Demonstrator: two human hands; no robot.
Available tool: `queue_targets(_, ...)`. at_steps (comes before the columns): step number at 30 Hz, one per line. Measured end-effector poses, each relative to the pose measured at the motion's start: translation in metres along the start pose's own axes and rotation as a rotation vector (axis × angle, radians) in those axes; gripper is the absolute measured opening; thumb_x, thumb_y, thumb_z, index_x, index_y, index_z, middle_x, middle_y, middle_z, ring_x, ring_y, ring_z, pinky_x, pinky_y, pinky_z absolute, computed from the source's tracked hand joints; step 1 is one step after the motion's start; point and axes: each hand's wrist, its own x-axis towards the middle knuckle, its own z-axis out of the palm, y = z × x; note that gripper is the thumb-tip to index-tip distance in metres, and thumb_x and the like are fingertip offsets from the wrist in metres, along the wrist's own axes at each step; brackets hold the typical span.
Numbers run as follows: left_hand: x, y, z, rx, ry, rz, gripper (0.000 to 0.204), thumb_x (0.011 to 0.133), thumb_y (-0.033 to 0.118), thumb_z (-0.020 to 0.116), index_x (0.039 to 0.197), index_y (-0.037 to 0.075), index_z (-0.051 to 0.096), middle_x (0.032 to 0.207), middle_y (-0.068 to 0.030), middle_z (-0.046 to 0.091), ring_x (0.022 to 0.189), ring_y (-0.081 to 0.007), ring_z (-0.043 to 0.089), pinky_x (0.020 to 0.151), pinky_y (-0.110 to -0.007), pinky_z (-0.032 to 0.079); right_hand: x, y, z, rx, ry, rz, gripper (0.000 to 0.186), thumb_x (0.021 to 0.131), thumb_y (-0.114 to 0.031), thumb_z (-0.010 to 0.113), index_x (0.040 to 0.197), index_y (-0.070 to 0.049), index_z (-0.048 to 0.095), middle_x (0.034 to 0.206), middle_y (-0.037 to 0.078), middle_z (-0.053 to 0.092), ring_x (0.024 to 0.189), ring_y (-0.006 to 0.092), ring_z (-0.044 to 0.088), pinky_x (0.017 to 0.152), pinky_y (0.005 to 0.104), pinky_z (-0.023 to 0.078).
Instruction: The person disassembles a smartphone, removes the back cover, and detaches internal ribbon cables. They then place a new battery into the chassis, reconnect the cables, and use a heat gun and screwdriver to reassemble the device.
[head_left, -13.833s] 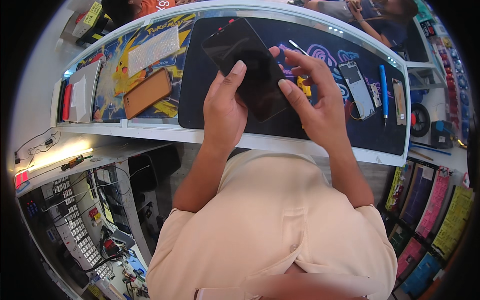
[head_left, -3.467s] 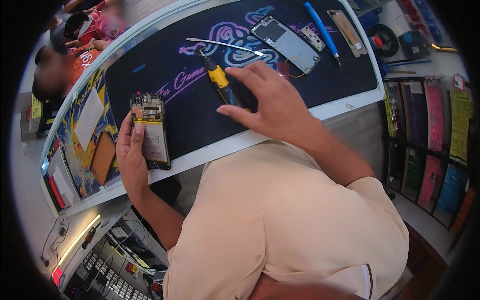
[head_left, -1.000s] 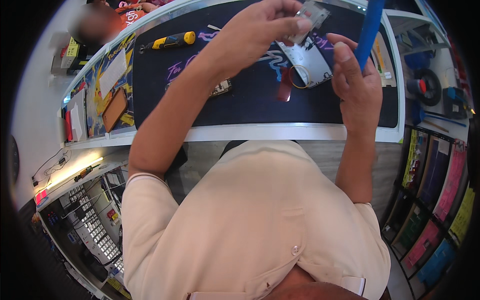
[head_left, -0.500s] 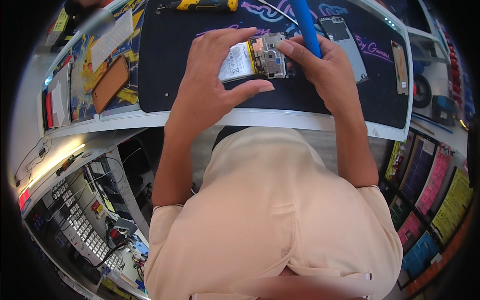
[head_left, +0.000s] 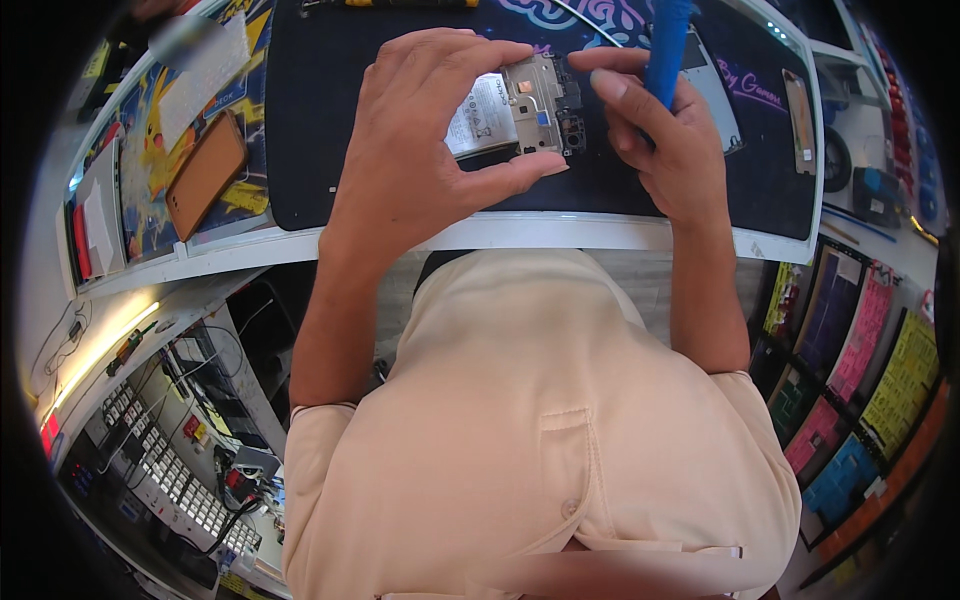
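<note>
My left hand [head_left: 400,140] spans an opened phone, fingers at its far edge and thumb at its near edge. The phone's white battery [head_left: 484,118] shows beside my palm, and a silver metal plate [head_left: 532,98] with small cut-outs covers the part to its right. Just right of the phone, my right hand [head_left: 672,150] is closed around a blue rod-like handle [head_left: 668,45] that points up and away. Its far end is cut off by the picture's edge. My right thumb and forefinger are close to the plate but apart from it.
A grey phone back panel [head_left: 712,100] lies behind my right hand. Further right is a slim phone part [head_left: 797,120]. At left lie a brown phone case [head_left: 207,175] and bubble wrap [head_left: 205,80]. The white table edge [head_left: 560,232] runs before me.
My right hand has lifted off the metal plate and moved right with the blue handle. My left thumb and fingers have shifted right, onto the plate's edges. The whole view has shifted slightly.
</note>
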Motion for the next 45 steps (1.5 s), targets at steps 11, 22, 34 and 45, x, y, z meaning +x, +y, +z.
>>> queue_targets(11, 0.015, 0.002, -0.012, -1.19, -0.321, -0.642, 0.064, 0.106, 0.062, 0.052, 0.122, 0.005, 0.074, 0.111, -0.01, 0.075, 0.103, -0.0136, 0.067, 0.087, -0.026, 0.047, 0.002, -0.012, 0.002, -0.159, 0.019, -0.16, 0.022, 0.092, -0.02, 0.084, 0.101, -0.002, 0.075, 0.079, -0.001, 0.067, 0.065, 0.0048, 0.058, 0.059, 0.0196, 0.045)
queue_targets(22, -0.004, 0.024, 0.004, -1.029, -0.046, -0.665, 0.029, 0.107, 0.033, 0.064, 0.108, 0.004, 0.07, 0.097, -0.0014, 0.072, 0.095, -0.007, 0.063, 0.085, -0.024, 0.048, -0.01, -0.011, 0.007, -0.005, -0.013, 0.051, 0.033, 0.096, -0.032, 0.08, 0.103, -0.001, 0.076, 0.068, -0.004, 0.06, 0.052, 0.0, 0.045, 0.045, 0.0193, 0.029)
queue_targets(34, -0.019, 0.036, 0.014, -0.592, -0.104, -0.651, 0.022, 0.099, 0.026, 0.075, 0.101, 0.005, 0.072, 0.095, -0.0047, 0.07, 0.088, -0.0162, 0.062, 0.083, -0.031, 0.048, -0.036, -0.003, 0.003, -0.127, 0.124, 0.183, 0.026, 0.095, -0.023, 0.081, 0.105, 0.0, 0.076, 0.088, 0.001, 0.072, 0.08, 0.0059, 0.064, 0.071, 0.0215, 0.049)
queue_targets(45, -0.008, 0.012, 0.026, 0.091, -0.083, -0.133, 0.062, 0.082, 0.043, 0.088, 0.133, 0.016, 0.066, 0.135, -0.0092, 0.058, 0.138, -0.0309, 0.041, 0.114, -0.048, 0.033, 0.0, 0.005, 0.002, -0.462, 0.129, 0.123, 0.033, 0.093, -0.038, 0.08, 0.102, -0.006, 0.078, 0.078, 0.002, 0.07, 0.069, 0.0106, 0.058, 0.065, 0.0293, 0.043)
